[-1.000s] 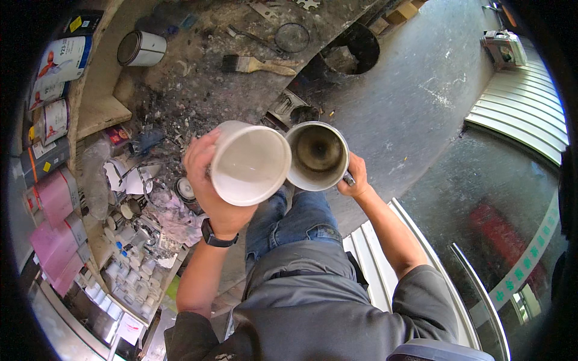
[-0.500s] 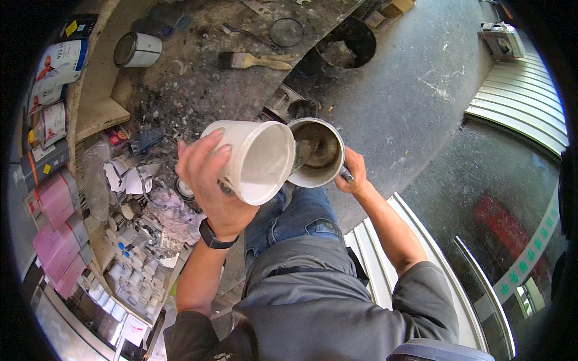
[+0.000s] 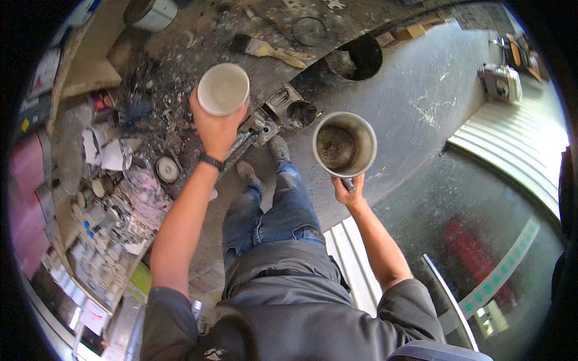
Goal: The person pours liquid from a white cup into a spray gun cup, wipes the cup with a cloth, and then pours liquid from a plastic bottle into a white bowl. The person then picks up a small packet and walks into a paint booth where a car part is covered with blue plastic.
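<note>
My left hand [image 3: 215, 129] is closed around a white plastic tub [image 3: 224, 90], held roughly upright over the workbench with its mouth facing up. Whitish walls show inside the tub. To its right, my right hand [image 3: 351, 191] grips the handle of a metal mug [image 3: 344, 144]. The mug hangs over the floor, also mouth up. Its inside is stained brown, with what looks like a little liquid at the bottom. Tub and mug are well apart. The fingers on the tub's far side are partly hidden.
The stained workbench [image 3: 174, 78] bears a wide paintbrush [image 3: 265, 49], a round wire-rimmed tool [image 3: 309, 31] and a white can [image 3: 152, 13]. Beyond the mug stands a black bucket [image 3: 367, 57]. Crumpled pink sheeting [image 3: 144, 195] and several small pots [image 3: 99, 259] clutter the left.
Half a second ago the tub was tipped right, its rim at the mug, with clear liquid seemingly between them. The tub has since turned upright and moved left; the mug has shifted right.
</note>
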`<action>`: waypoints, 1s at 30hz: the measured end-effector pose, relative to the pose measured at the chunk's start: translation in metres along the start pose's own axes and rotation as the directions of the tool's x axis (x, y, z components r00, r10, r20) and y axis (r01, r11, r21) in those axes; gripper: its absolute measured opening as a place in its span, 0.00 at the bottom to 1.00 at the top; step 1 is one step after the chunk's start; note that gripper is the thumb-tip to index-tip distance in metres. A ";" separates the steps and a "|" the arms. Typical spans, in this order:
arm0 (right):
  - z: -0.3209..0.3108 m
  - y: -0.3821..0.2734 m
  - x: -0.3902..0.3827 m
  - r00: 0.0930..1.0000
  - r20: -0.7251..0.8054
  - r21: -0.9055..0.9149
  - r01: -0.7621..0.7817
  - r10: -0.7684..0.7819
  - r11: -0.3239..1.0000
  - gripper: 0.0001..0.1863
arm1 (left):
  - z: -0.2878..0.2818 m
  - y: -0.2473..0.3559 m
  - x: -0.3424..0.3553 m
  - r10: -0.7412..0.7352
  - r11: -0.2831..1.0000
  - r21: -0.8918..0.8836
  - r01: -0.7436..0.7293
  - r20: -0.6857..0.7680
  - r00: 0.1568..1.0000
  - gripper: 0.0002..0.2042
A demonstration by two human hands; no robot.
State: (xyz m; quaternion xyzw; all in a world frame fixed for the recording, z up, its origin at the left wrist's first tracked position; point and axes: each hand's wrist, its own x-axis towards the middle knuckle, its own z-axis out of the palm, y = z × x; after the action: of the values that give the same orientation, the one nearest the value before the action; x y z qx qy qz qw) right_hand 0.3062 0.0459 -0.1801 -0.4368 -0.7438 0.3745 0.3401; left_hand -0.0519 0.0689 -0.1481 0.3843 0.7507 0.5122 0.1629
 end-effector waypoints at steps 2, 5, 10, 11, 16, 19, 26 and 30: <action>-0.007 0.007 -0.008 0.997 0.041 -0.021 -0.057 0.058 0.998 0.13 | 0.008 -0.021 0.013 -0.028 0.997 0.069 0.032 -0.054 0.998 0.44; -0.018 0.020 -0.016 0.998 0.022 -0.194 0.058 -0.055 0.979 0.11 | 0.017 -0.042 0.020 -0.091 0.989 0.111 0.099 -0.074 0.993 0.45; -0.029 0.016 -0.007 0.953 0.116 0.089 -0.292 0.281 0.952 0.10 | 0.021 -0.054 0.015 -0.205 0.967 0.138 0.212 -0.065 0.977 0.48; -0.029 0.010 -0.003 0.940 0.095 0.110 -0.337 0.327 0.935 0.10 | 0.020 -0.055 0.014 -0.178 0.968 0.169 0.185 -0.056 0.982 0.51; -0.033 -0.017 0.014 0.911 0.102 0.219 -0.412 0.400 0.884 0.08 | 0.009 -0.046 -0.003 -0.067 0.969 0.231 0.091 -0.107 0.992 0.51; -0.035 -0.017 0.019 0.948 0.101 0.149 -0.315 0.303 0.937 0.07 | -0.008 -0.036 -0.039 -0.043 0.978 0.201 0.055 -0.061 0.997 0.50; -0.051 0.003 0.011 0.953 0.274 -0.214 -0.074 0.132 0.974 0.10 | -0.079 -0.029 -0.174 -0.323 0.919 0.301 0.254 0.208 0.923 0.45; -0.061 -0.002 0.012 0.973 0.229 -0.128 0.000 0.030 0.992 0.11 | -0.129 -0.042 -0.234 -0.443 0.852 0.400 0.336 0.211 0.871 0.42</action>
State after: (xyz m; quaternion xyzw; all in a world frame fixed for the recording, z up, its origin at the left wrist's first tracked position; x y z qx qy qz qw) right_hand 0.3517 0.0716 -0.1471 -0.4167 -0.7973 0.3772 0.2202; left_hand 0.0012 -0.1952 -0.1660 0.3173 0.8593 0.2621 0.3035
